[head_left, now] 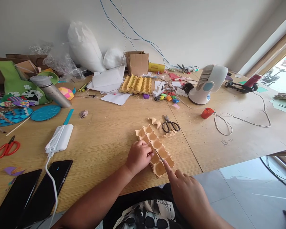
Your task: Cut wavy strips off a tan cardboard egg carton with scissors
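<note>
A tan cardboard egg tray [166, 153], two cups wide, lies cup-side up at the table's front edge. My left hand [140, 156] grips it at its left side with curled fingers. In my right hand [186, 188] is a small knife [159, 155], its thin blade against the ridge between the two rows of cups. My index finger stretches along the knife; its handle is hidden in my palm. Just beyond the tray lie black-handled scissors [169, 124], with torn tray scraps [154, 122] beside them.
A yellow egg tray [136, 85] and a white fan [207, 84] stand farther back. A red cup [207, 113] is at the right. On the left are a power bank [62, 138], phones [49, 187], red-handled scissors [6, 149] and a grey bottle [51, 91].
</note>
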A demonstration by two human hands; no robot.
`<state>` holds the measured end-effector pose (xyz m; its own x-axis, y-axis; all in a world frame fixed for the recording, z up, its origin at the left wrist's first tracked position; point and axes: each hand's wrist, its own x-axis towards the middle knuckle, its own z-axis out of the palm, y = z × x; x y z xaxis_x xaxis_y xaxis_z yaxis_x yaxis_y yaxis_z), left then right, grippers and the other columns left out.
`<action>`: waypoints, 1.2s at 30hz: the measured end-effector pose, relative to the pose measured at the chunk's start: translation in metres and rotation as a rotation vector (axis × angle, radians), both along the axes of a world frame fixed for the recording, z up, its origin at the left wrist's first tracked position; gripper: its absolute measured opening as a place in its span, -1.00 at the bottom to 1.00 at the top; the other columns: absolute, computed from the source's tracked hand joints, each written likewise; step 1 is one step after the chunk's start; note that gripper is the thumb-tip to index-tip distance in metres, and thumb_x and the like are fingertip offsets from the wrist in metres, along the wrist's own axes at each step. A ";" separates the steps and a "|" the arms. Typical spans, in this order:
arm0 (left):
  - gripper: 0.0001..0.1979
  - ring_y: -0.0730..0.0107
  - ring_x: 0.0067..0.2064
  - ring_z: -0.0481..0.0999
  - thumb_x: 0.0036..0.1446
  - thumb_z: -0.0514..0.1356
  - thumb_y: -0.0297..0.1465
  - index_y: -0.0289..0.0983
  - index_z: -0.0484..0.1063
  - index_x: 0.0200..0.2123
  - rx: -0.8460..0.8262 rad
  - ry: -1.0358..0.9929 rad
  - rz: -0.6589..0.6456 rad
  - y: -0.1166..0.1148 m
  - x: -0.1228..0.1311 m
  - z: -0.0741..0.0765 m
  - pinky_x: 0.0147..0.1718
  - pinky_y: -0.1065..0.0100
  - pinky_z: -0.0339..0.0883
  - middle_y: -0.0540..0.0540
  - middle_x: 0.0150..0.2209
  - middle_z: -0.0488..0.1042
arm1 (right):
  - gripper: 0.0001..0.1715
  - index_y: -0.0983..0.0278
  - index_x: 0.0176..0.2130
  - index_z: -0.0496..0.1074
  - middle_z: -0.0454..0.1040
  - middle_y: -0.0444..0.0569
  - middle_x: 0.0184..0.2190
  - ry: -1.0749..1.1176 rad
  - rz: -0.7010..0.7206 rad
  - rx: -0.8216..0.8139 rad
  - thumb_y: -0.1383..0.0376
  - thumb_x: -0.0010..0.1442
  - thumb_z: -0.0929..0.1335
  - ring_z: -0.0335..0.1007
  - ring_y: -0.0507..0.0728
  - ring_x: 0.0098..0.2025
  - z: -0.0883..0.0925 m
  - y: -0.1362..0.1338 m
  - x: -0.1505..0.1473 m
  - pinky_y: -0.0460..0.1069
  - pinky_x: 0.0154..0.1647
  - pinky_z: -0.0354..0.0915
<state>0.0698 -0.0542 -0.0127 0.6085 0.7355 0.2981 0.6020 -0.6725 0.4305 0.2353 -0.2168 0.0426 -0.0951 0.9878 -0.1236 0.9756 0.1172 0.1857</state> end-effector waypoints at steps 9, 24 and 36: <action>-0.78 0.22 -0.16 0.47 0.10 0.35 -0.39 -0.22 0.44 -0.55 0.010 0.026 -0.005 0.000 0.000 -0.001 -0.14 0.16 0.29 -0.04 -0.47 0.52 | -0.05 0.22 0.43 0.13 0.53 0.00 -0.32 -0.047 -0.011 -0.092 0.57 0.13 0.32 0.54 0.13 -0.38 0.008 0.006 -0.006 0.00 -0.42 0.30; -0.76 0.24 -0.18 0.46 0.09 0.35 -0.39 -0.23 0.43 -0.57 0.025 0.008 -0.007 0.001 0.001 -0.001 -0.16 0.18 0.28 -0.04 -0.47 0.51 | -0.02 0.21 0.46 0.07 0.53 0.02 -0.30 -0.037 0.003 -0.154 0.56 0.14 0.31 0.55 0.16 -0.37 0.011 0.011 -0.001 0.03 -0.40 0.34; -0.79 0.23 -0.17 0.47 0.08 0.36 -0.39 -0.22 0.46 -0.56 0.017 0.012 0.001 0.000 0.001 0.000 -0.15 0.18 0.27 -0.05 -0.45 0.52 | -0.02 0.18 0.45 0.09 0.53 0.00 -0.31 -0.026 0.004 -0.150 0.57 0.13 0.33 0.54 0.14 -0.37 0.013 0.004 0.002 0.00 -0.41 0.29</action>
